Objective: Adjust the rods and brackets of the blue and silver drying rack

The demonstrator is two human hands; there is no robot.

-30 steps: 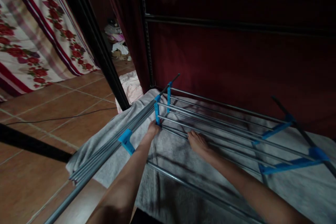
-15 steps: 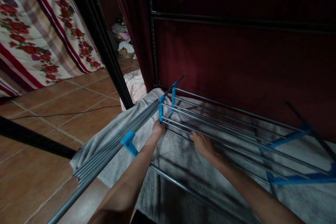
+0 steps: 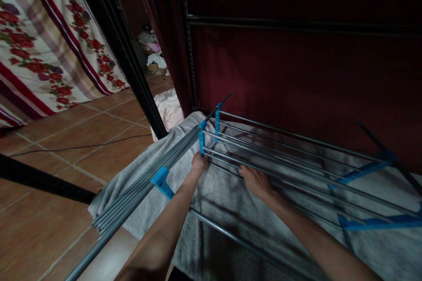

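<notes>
A metal rack of grey rods (image 3: 296,171) with blue plastic joints lies over a grey blanket (image 3: 217,193). My left hand (image 3: 199,161) is closed at the lower end of a blue bracket (image 3: 201,140), where the rods meet it; its fingertips are partly hidden. My right hand (image 3: 255,181) is closed around a lower rod, its fingers partly behind the rods. To the left, a bundle of grey rods (image 3: 141,189) slants down towards me, with a blue end piece (image 3: 161,181) near my left forearm.
Black metal posts (image 3: 121,44) frame the left side. Behind the rack hangs a dark red curtain (image 3: 280,83). A floral cloth (image 3: 49,44) hangs at upper left over tiled floor (image 3: 79,136), where a thin cable (image 3: 82,144) runs. A striped cloth (image 3: 168,107) lies beyond the post.
The view has shifted slightly. Both hands stay at the same places on the rack, with no clear movement of the rods.
</notes>
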